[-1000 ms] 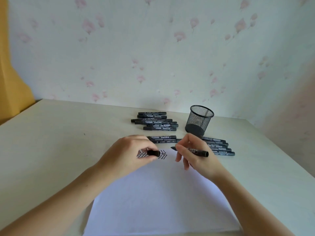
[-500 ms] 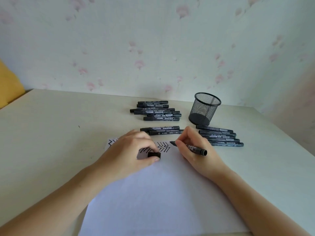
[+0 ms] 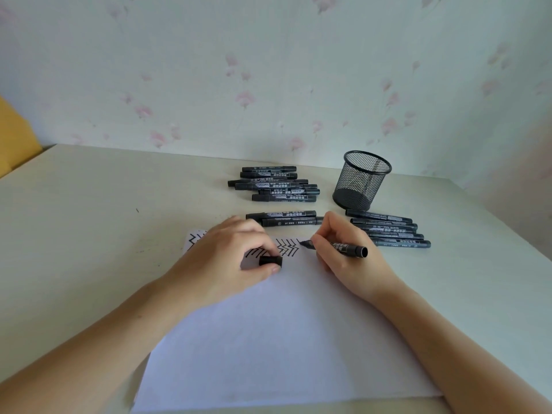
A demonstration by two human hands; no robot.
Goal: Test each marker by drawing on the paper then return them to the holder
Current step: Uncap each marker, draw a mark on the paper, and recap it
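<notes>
Floral wallpaper backs a pale bench (image 3: 89, 234) where my paper (image 3: 268, 339) lies, its far edge carrying rows of zigzags (image 3: 287, 248). My right hand (image 3: 343, 258) is closed on an uncapped marker (image 3: 343, 247), nib on the sheet just right of the last zigzag, barrel running back and to the right. My left hand (image 3: 227, 261) presses the paper and pinches the cap (image 3: 270, 260) between thumb and finger. The mesh holder (image 3: 361, 180) stands beyond and slightly right of my right hand, nearer to it than to the left, and looks empty, though its mesh hides the bottom. Capped markers lie flat in three groups: far (image 3: 274, 183), just beyond the paper (image 3: 286, 219), and beside the holder (image 3: 388, 231). My left hand covers part of the zigzags, so I cannot count them.
</notes>
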